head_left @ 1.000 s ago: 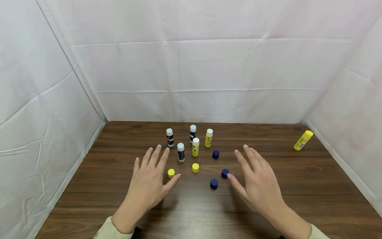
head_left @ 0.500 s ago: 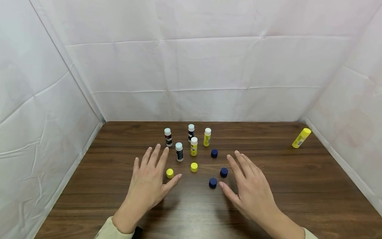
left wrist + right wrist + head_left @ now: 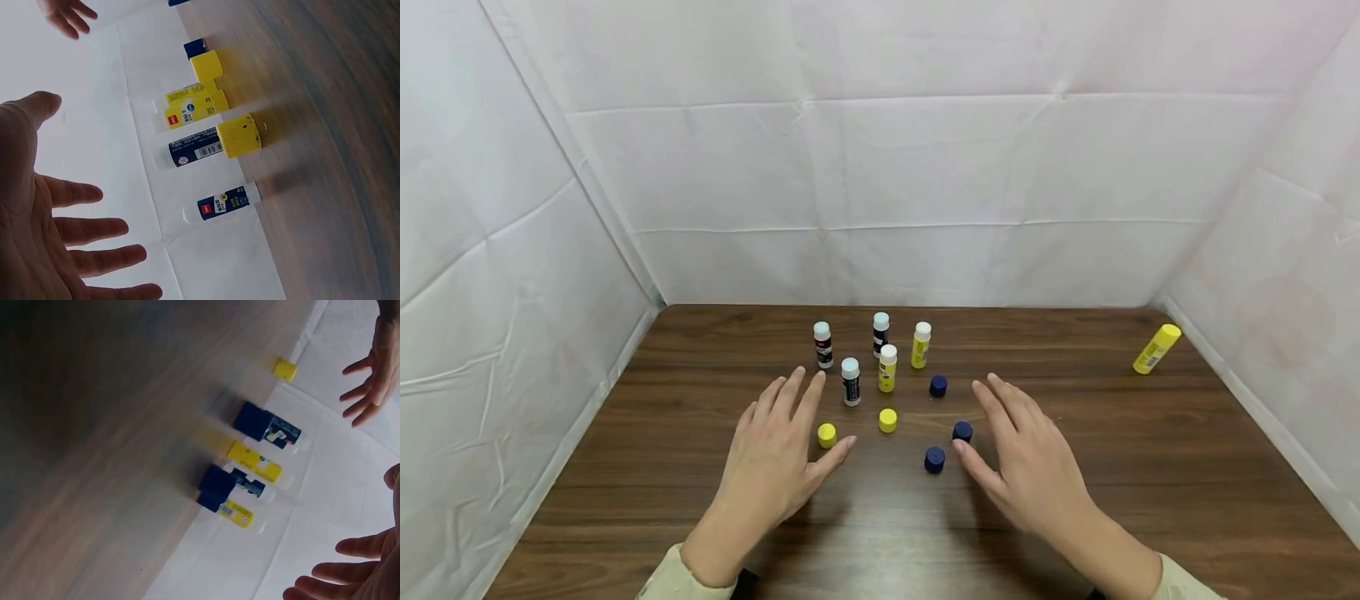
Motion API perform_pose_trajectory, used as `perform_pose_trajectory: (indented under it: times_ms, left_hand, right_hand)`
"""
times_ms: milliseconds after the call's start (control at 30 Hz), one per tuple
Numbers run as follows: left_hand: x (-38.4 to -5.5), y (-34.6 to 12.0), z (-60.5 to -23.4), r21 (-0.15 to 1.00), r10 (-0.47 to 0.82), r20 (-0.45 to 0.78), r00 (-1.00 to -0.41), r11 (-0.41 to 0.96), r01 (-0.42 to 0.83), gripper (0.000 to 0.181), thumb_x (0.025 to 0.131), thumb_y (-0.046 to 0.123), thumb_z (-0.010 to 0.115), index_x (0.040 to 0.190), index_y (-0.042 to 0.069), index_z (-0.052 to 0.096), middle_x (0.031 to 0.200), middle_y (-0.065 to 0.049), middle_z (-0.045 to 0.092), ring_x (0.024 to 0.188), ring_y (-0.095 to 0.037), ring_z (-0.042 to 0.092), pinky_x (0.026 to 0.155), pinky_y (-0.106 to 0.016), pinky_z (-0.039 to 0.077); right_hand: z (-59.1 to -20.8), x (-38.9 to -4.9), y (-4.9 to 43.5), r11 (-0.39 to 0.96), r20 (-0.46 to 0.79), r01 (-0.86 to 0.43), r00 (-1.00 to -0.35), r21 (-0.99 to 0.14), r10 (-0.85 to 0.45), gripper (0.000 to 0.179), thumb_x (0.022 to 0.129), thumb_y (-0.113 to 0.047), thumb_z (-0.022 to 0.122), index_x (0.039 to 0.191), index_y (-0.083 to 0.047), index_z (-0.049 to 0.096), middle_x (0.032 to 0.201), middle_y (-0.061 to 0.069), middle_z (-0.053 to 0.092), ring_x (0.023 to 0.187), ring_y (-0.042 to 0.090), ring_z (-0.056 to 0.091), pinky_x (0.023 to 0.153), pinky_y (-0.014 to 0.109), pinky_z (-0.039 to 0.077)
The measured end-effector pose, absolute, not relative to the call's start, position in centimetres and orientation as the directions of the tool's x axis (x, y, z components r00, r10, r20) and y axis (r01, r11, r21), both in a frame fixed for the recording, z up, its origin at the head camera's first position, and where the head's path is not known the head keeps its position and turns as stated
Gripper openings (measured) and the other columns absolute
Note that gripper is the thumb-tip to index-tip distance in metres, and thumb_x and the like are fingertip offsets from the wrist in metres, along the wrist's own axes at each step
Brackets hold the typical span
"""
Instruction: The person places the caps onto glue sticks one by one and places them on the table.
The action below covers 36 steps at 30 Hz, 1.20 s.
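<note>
My left hand [image 3: 775, 458] is held over the table with fingers spread, holding nothing. Nearest it are a yellow cap [image 3: 827, 436] by the thumb and an uncapped dark blue glue stick [image 3: 851, 385] past the fingertips. My right hand [image 3: 1033, 462], fingers extended and also holding nothing, hovers beside a navy cap [image 3: 962, 432] that its thumb tip overlaps in the head view. Two other navy caps, a front one [image 3: 934, 459] and a back one [image 3: 937, 386], sit to its left. Between the hands lies another yellow cap [image 3: 887, 420]. In the left wrist view, a dark blue glue stick [image 3: 224, 203] stands beyond the fingers.
Behind the caps stand two uncapped yellow glue sticks, one nearer [image 3: 887, 371] and one farther [image 3: 921, 348], with dark blue ones among them. A capped yellow glue stick [image 3: 1156, 350] stands at the far right. White cloth walls [image 3: 925, 167] enclose the brown table [image 3: 1150, 467] behind and on both sides.
My right hand has shifted a little to the left, toward the navy caps. The left hand has hardly moved, and the glue sticks and caps keep their places.
</note>
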<state>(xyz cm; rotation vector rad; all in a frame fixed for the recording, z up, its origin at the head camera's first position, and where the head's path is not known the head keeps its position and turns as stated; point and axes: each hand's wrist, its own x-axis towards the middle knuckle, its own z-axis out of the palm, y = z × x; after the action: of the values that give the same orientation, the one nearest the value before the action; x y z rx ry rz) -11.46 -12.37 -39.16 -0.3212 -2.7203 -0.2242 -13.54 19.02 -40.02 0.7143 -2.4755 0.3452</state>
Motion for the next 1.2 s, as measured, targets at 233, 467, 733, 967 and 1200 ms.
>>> perform_pose_trajectory:
  times_ms: [233, 467, 733, 967, 1200]
  left_hand:
    - [-11.5, -12.5, -39.2, 0.1, 0.207, 0.422, -0.883, 0.957, 0.272, 0.083, 0.092, 0.068, 0.059, 0.152, 0.013, 0.046, 0.15, -0.017, 0.05, 0.129, -0.037, 0.053, 0.092, -0.054, 0.055]
    - [-11.4, -12.6, -39.3, 0.125, 0.209, 0.423, -0.882, 0.95, 0.285, 0.079, 0.092, 0.064, 0.062, 0.15, 0.013, 0.049, 0.144, -0.015, 0.055, 0.124, -0.033, 0.057, 0.088, -0.049, 0.058]
    - [-11.2, -12.6, -39.3, 0.15, 0.198, 0.426, -0.883, 0.947, 0.285, 0.076, 0.092, 0.064, 0.062, 0.149, 0.014, 0.051, 0.137, -0.013, 0.06, 0.117, -0.031, 0.062, 0.082, -0.047, 0.06]
    - [-11.1, -12.8, -39.3, 0.148, 0.193, 0.417, -0.888, 0.95, 0.276, 0.073, 0.092, 0.062, 0.063, 0.147, 0.015, 0.053, 0.125, -0.009, 0.066, 0.108, -0.028, 0.066, 0.077, -0.045, 0.061]
    - [-11.0, -12.9, -39.4, 0.15, 0.189, 0.407, -0.894, 0.951, 0.27, 0.068, 0.093, 0.063, 0.062, 0.14, 0.014, 0.06, 0.113, -0.007, 0.071, 0.099, -0.025, 0.069, 0.071, -0.043, 0.061]
  right_hand:
    - [-40.0, -15.7, 19.0, 0.831, 0.472, -0.524, -0.79, -0.188, -0.391, 0.064, 0.1, -0.048, 0.059, 0.148, -0.006, 0.049, 0.15, 0.018, 0.049, 0.135, 0.036, 0.049, 0.1, 0.056, 0.05]
    - [-39.9, -18.2, 18.2, 0.806, 0.34, -0.462, -0.875, -0.37, -0.345, 0.066, 0.103, -0.053, 0.051, 0.151, -0.008, 0.045, 0.154, 0.016, 0.045, 0.141, 0.037, 0.043, 0.109, 0.06, 0.041]
    - [-40.3, -22.0, 17.7, 0.742, 0.205, -0.341, -0.94, -0.577, -0.273, 0.057, 0.102, -0.04, 0.06, 0.148, -0.008, 0.05, 0.147, 0.018, 0.052, 0.129, 0.038, 0.055, 0.101, 0.058, 0.049]
    - [-40.8, -24.8, 17.2, 0.663, 0.052, -0.193, -0.973, -0.724, -0.227, 0.052, 0.1, -0.033, 0.065, 0.145, -0.01, 0.053, 0.143, 0.018, 0.057, 0.128, 0.037, 0.057, 0.102, 0.054, 0.05]
    - [-41.3, -27.7, 16.3, 0.543, -0.059, -0.057, -0.979, -0.838, -0.194, 0.049, 0.098, -0.024, 0.069, 0.143, -0.008, 0.054, 0.137, 0.015, 0.06, 0.125, 0.032, 0.057, 0.102, 0.049, 0.049]
